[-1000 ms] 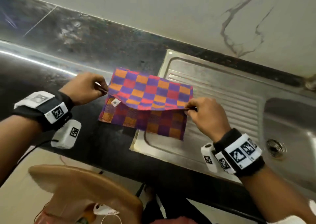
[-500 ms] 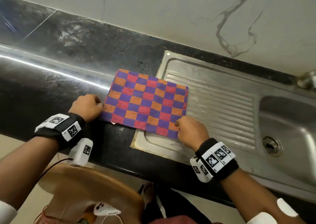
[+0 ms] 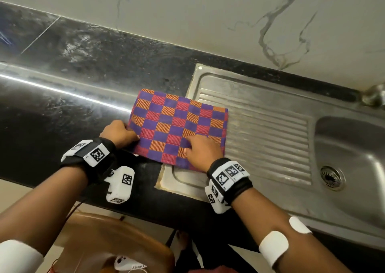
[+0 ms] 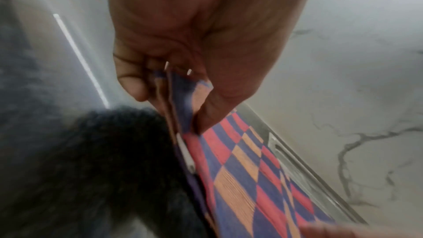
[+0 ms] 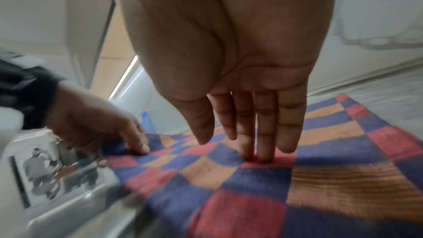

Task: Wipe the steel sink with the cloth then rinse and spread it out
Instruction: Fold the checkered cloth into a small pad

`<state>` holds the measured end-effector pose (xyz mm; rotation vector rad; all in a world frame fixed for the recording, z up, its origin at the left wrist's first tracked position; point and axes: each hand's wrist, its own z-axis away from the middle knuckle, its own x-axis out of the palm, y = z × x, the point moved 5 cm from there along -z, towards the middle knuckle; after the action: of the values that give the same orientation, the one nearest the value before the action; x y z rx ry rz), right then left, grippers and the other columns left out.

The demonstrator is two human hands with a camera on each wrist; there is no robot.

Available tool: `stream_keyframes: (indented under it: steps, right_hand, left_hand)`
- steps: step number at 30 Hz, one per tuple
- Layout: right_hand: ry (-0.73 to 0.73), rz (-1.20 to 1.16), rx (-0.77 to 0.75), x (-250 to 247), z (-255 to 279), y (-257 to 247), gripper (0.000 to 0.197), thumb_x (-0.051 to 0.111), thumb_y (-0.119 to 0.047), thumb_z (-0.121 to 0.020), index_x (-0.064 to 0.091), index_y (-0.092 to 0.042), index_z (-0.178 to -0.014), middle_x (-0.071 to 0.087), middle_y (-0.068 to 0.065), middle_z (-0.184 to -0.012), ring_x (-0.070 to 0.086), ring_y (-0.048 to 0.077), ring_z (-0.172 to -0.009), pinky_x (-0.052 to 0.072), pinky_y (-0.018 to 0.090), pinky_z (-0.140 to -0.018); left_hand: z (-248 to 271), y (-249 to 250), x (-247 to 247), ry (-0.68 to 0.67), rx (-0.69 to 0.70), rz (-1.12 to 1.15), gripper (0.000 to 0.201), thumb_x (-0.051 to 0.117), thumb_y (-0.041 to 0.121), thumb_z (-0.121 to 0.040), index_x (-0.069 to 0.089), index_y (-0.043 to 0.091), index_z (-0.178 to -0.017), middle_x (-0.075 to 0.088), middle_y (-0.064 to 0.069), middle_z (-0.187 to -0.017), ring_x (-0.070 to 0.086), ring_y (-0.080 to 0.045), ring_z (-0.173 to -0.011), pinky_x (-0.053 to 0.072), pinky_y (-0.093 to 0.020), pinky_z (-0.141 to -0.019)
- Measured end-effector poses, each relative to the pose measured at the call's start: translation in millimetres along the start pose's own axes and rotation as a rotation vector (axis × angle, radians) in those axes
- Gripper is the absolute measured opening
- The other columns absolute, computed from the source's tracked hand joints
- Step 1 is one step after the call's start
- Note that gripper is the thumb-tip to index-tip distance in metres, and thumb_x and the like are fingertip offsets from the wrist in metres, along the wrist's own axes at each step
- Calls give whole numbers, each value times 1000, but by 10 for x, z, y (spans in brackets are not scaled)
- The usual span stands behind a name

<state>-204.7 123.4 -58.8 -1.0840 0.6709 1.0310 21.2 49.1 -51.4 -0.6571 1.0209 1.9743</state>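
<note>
My left hand (image 3: 118,133) pinches the checked cloth's (image 3: 177,127) left edge, and my right hand (image 3: 203,151) lies flat on it with straight fingers (image 5: 263,133). The folded cloth straddles the black counter (image 3: 62,110) and the steel sink's (image 3: 270,127) drainboard.

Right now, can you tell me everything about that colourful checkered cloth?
The cloth is woven fabric in purple, red and orange checks, folded into a flat rectangle. It lies partly on the dark counter and partly on the steel sink's ribbed drainboard. The left hand pinches its layered left edge, where a small white tag shows. The right hand presses straight fingers on top.
</note>
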Motion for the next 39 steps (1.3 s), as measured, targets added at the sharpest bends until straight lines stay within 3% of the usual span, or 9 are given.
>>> stream_keyframes:
  steps: [4, 7, 9, 14, 18, 22, 29, 36, 39]
  right_hand:
    - [97, -430, 101, -244, -153, -20, 58, 54, -52, -87, 56, -12, -129, 66, 6, -119, 62, 24, -109, 50, 44, -96]
    - [67, -837, 168, -373, -284, -164, 73, 53, -67, -78, 56, -12, -126, 67, 3, -87, 63, 18, -74, 57, 37, -62]
    - [13, -985, 194, -435, -346, -241, 59, 59, -61, -79, 62, -11, -109, 67, 10, -79, 64, 24, -66, 53, 33, -49]
    - [275, -863, 193, -564, -404, 22, 32, 64, -22, -55, 67, -5, -83, 74, 12, -80, 70, 29, -76, 57, 49, -72]
    - [315, -709, 330, -518, -283, 473, 28, 68, -16, -62, 67, -11, -90, 74, 6, -93, 69, 26, -88, 56, 39, -83]
    - [316, -535, 469, -372, -150, 791, 27, 72, -19, -71, 65, -11, -97, 70, 12, -108, 64, 33, -100, 50, 33, -81]
    - [294, -292, 557, -311, -17, 879, 32, 72, -32, -77, 62, -15, -102, 66, 10, -111, 62, 35, -101, 45, 33, -73]
    - [249, -341, 605, -338, 5, 926, 45, 80, -26, -72, 57, -10, -107, 64, 12, -116, 61, 35, -106, 46, 34, -77]
    - [231, -583, 577, -323, -42, 996, 28, 78, -20, -69, 70, -5, -91, 72, 13, -98, 68, 33, -92, 51, 32, -72]
  left_hand:
    - [276, 398, -12, 201, 238, -98, 22, 60, 25, -74, 62, 16, -94, 68, -17, -101, 63, -39, -96, 48, -38, -77]
    - [589, 785, 127, 255, 465, -165, 16, 56, 19, -80, 59, 17, -95, 66, -12, -100, 61, -37, -94, 37, -32, -67]
    - [744, 957, 245, 256, 593, -219, 20, 54, 19, -79, 59, 19, -98, 62, -8, -98, 61, -34, -89, 35, -31, -64]
    - [967, 1163, 538, 79, 836, -166, 36, 51, 47, -83, 60, 28, -113, 58, 5, -113, 61, -19, -92, 50, -36, -73]
    - [754, 972, 620, 61, 579, 78, 60, 36, 68, -82, 63, 26, -115, 61, 5, -104, 60, -14, -92, 49, -34, -82]
    - [418, 830, 688, 79, 360, 20, 41, 50, 43, -91, 61, 14, -119, 65, -10, -115, 61, -29, -107, 45, -34, -86]
    - [201, 978, 823, 10, 308, 47, 44, 56, 39, -90, 59, 10, -122, 68, -8, -113, 61, -30, -109, 46, -35, -90]
    - [112, 1137, 852, -50, 220, 236, 19, 63, 27, -84, 57, 15, -71, 63, -5, -80, 60, -25, -80, 48, -31, -74]
    - [159, 1211, 900, -164, 244, 450, 12, 58, 10, -83, 50, 13, -75, 62, -7, -78, 60, -23, -78, 49, -35, -72]
